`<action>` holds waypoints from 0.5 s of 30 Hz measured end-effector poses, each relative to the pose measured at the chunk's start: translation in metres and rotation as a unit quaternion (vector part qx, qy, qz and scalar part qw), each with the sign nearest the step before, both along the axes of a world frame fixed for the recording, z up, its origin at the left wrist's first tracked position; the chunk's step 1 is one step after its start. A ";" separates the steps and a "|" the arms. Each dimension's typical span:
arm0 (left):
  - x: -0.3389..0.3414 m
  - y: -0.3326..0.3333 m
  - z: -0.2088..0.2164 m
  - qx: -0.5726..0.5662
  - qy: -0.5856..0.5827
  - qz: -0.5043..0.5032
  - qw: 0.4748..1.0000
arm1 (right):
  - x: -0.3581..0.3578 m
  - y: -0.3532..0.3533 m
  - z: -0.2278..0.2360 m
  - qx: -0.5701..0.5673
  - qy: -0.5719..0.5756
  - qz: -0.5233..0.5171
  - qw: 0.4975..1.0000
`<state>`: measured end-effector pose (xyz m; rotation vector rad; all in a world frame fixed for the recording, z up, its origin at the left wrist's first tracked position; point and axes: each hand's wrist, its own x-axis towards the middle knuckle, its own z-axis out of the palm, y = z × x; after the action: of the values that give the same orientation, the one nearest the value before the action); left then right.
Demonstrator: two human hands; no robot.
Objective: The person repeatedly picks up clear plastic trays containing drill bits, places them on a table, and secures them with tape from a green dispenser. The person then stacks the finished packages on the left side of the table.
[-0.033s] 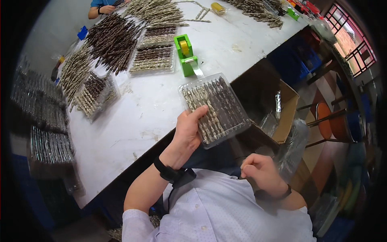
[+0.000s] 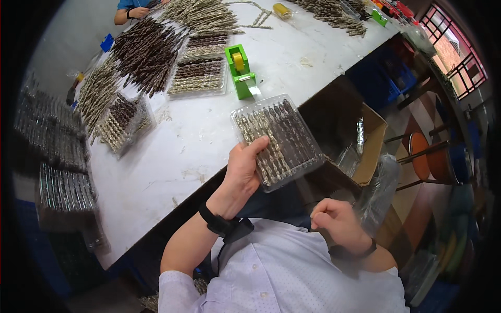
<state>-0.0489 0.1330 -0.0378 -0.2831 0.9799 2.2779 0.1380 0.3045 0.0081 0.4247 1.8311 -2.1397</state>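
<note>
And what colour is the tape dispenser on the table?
The tape dispenser is bright green; the head view shows it best.

Room to pass: white tabletop [image 2: 167,175] left of the tray [image 2: 284,138] in my left hand [image 2: 243,168], up to the clear-plastic pack [image 2: 124,124]. Straight ahead blocked: green tape dispenser [image 2: 240,73] just past the tray. Dark stick pile [image 2: 143,52] and packed tray [image 2: 198,76] obstruct left of it. My right hand [image 2: 336,221] has an open gap toward the tray; carton [image 2: 374,146] stands ahead-right.
</note>
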 end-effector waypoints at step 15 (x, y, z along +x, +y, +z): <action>0.001 0.001 0.013 0.067 -0.059 -0.011 0.996 | -0.063 0.005 -0.081 0.082 0.074 -0.001 0.994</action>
<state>-0.0475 0.1340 -0.0252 -0.3425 0.7623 2.2678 0.0750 0.3100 -0.0729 0.3101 2.0980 -2.0795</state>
